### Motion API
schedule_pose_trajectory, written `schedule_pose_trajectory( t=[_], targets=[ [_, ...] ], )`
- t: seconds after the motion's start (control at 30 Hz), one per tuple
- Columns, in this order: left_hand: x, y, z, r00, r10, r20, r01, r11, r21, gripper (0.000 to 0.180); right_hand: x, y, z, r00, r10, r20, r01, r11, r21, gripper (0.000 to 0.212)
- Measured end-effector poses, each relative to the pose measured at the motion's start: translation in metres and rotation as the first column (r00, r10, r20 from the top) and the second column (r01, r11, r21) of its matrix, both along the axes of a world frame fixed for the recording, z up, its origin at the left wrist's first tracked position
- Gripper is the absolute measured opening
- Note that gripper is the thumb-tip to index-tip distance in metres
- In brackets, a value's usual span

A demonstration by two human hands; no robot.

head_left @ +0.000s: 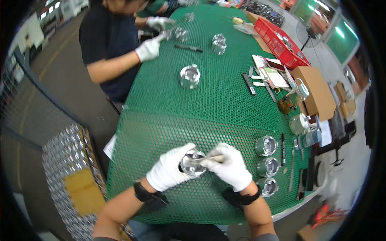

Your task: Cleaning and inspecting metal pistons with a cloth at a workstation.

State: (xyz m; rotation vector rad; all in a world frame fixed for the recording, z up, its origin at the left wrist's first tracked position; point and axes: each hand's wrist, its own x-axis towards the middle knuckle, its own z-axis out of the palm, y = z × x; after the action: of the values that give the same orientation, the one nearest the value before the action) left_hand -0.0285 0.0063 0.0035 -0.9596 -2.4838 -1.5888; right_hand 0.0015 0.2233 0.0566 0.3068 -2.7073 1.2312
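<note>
Both hands were gloved in white. The left hand (171,170) cupped a shiny round metal piston (192,164) from the person's left, fingers curled round its rim and pressed to the wall. The right hand (230,166) came at it from the other side, its fingers closed on a thin pale strip-like tool (212,158) whose tip lay across the piston's open top; whether thumb and forefinger alone pinched it I could not tell. The piston was held just above the green honeycomb mesh mat (169,120), between the two sets of fingertips, not resting on the table. Just beyond the right fingers, to the outer side, stood a row of three more round metal pistons (267,166), with dark flat hand tools (292,172) lying past them near the table edge. Well beyond the fingertips, up the mat, a single piston (189,76) stood alone, and a co-worker's gloved hand (149,49) worked on another part. My judgement: the grip was one-handed on a smooth, heavy piece, so a slip of the glove could drop it onto the mat; a sideways push of the strip might also scratch the bore or skid off into the left fingers, and a wide right elbow could knock the nearby row.
</note>
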Motion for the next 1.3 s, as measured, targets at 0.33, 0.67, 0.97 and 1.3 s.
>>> schedule_pose_trajectory(
  t=[0.33, 0.67, 0.97, 1.3],
  targets=[
    [-0.087, 0.000, -0.030, 0.942, 0.334, 0.034, -0.334, 0.922, 0.198, 0.062, 0.051, 0.032, -0.047, 0.894, 0.105, 0.436, 0.285, 0.618, -0.733, 0.032],
    [-0.133, 0.054, 0.039, 0.631, 0.314, -0.710, -0.618, 0.756, -0.214, 0.100, 0.038, 0.013, -0.066, 0.860, 0.493, 0.132, -0.299, 0.696, -0.653, 0.027],
    [-0.066, 0.248, 0.043, 0.818, -0.555, -0.149, 0.417, 0.752, -0.510, 0.092, 0.040, 0.021, -0.057, 0.864, 0.396, 0.310, -0.228, 0.858, -0.461, 0.027],
    [-0.068, 0.267, 0.061, 0.691, -0.682, -0.239, 0.300, 0.572, -0.763, 0.080, 0.031, 0.021, -0.076, 0.848, 0.509, 0.147, -0.415, 0.810, -0.414, 0.021]
  ],
)
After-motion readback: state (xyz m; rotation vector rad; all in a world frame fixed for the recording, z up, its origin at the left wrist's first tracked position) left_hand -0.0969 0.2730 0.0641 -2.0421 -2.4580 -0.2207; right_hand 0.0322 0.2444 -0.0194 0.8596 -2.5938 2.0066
